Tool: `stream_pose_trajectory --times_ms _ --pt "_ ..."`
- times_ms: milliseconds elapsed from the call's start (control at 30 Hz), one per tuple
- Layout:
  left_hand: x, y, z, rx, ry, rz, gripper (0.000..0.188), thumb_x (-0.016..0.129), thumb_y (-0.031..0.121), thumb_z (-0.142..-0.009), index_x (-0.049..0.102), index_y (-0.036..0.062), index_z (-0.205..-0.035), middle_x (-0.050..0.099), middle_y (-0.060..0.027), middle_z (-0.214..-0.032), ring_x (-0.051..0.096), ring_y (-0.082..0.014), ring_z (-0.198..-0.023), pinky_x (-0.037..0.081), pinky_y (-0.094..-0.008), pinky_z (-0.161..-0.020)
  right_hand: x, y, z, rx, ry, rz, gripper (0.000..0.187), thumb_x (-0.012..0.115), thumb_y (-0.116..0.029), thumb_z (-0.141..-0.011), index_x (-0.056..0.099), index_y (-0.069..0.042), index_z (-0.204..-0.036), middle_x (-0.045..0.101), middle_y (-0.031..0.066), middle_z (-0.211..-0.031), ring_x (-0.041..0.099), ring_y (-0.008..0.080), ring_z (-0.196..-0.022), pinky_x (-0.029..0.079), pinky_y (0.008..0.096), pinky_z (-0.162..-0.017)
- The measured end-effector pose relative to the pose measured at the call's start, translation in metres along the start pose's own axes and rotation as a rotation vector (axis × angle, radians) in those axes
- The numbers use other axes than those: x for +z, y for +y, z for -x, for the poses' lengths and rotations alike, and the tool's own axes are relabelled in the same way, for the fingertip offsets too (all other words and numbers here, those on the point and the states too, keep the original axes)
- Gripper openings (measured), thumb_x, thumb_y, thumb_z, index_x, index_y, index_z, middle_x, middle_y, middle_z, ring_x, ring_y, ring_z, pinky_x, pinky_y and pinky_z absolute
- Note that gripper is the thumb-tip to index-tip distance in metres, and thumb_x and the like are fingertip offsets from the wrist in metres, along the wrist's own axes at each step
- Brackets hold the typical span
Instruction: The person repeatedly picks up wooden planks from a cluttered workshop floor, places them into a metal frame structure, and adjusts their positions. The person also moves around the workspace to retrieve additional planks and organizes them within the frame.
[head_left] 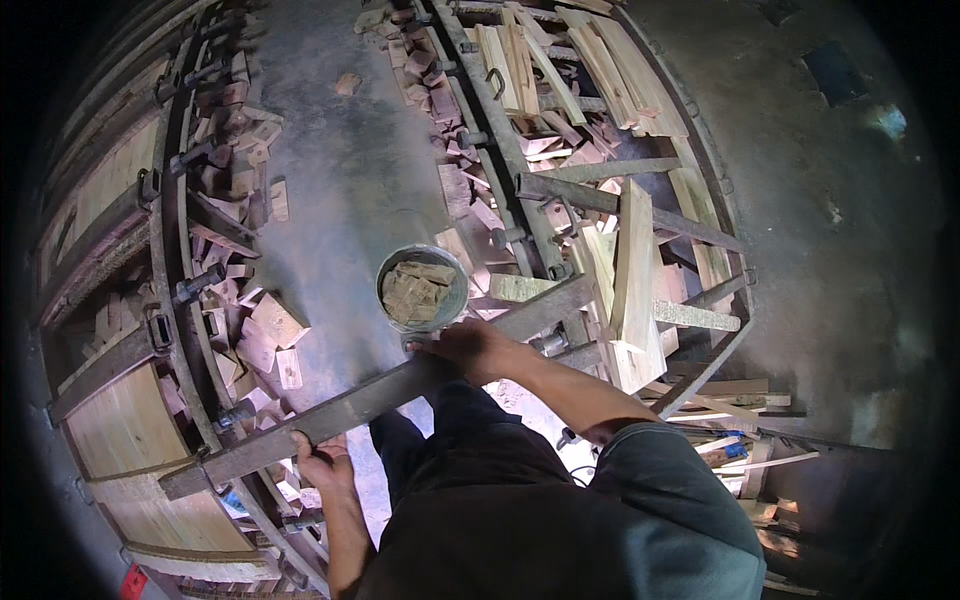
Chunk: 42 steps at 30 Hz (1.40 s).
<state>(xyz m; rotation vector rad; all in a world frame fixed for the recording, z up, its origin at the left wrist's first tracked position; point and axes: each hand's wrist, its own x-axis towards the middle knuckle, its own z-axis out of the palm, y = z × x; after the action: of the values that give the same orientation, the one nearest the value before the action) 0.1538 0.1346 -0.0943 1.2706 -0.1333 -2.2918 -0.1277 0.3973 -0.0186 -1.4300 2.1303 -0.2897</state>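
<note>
A long dark metal bar runs across in front of me, from the frame at lower left up to the rack at right. My left hand grips its lower edge near the left end. My right hand is closed over the bar near its middle, just below a round metal bucket that holds small wood blocks. My dark trousers and grey sleeve fill the lower middle.
On the left, a metal clamping frame holds glued wooden panels, with offcuts scattered beside it. At right, a second rack carries pale planks and strips. Concrete floor lies between them.
</note>
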Motion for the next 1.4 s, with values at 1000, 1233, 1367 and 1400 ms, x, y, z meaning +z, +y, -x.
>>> stream_pose_trajectory --times_ms 1000,1233,1367,1400 --pt "0.135 -0.193 0.072 -0.405 -0.501 -0.165 0.044 0.062 0.023 -0.098 0.054 0.0016 -0.136 0.057 -0.0102 -0.135 0.051 -0.0247 -0.128 0.041 -0.0419 -0.109 -0.163 0.080 0.142 0.317 0.358 0.041 0.041 0.079 -0.011 -0.068 0.058 -0.006 -0.102 0.053 0.0098 -0.101 0.052 0.0283 -0.104 0.043 0.0385 -0.093" --pt "0.073 -0.088 0.162 -0.031 -0.463 -0.175 0.035 0.069 0.012 -0.089 0.065 -0.0023 -0.120 0.069 -0.0154 -0.116 0.068 -0.0274 -0.102 0.057 -0.0409 -0.086 -0.109 -0.004 0.168 -0.067 0.543 0.235 0.040 0.065 -0.011 -0.065 0.060 -0.002 -0.104 0.056 0.0160 -0.094 0.054 0.0357 -0.093 0.042 0.0441 -0.090" --pt "-0.027 -0.036 0.204 0.144 -0.440 -0.110 0.029 0.070 0.010 -0.086 0.069 -0.0021 -0.112 0.072 -0.0126 -0.106 0.070 -0.0234 -0.092 0.057 -0.0360 -0.079 -0.052 -0.149 0.178 0.006 0.286 0.096 0.041 0.070 -0.033 -0.092 0.063 -0.004 -0.119 0.070 0.0138 -0.103 0.067 0.0282 -0.088 0.053 0.0411 -0.076" --pt "-0.057 -0.035 0.202 0.161 -0.321 -0.155 0.024 0.073 0.010 -0.083 0.072 -0.0016 -0.104 0.073 -0.0100 -0.097 0.069 -0.0203 -0.082 0.056 -0.0341 -0.073 -0.024 -0.116 0.167 -0.406 0.500 0.230 0.054 0.078 -0.033 -0.086 0.059 0.003 -0.121 0.067 0.0151 -0.101 0.064 0.0260 -0.086 0.052 0.0412 -0.073"
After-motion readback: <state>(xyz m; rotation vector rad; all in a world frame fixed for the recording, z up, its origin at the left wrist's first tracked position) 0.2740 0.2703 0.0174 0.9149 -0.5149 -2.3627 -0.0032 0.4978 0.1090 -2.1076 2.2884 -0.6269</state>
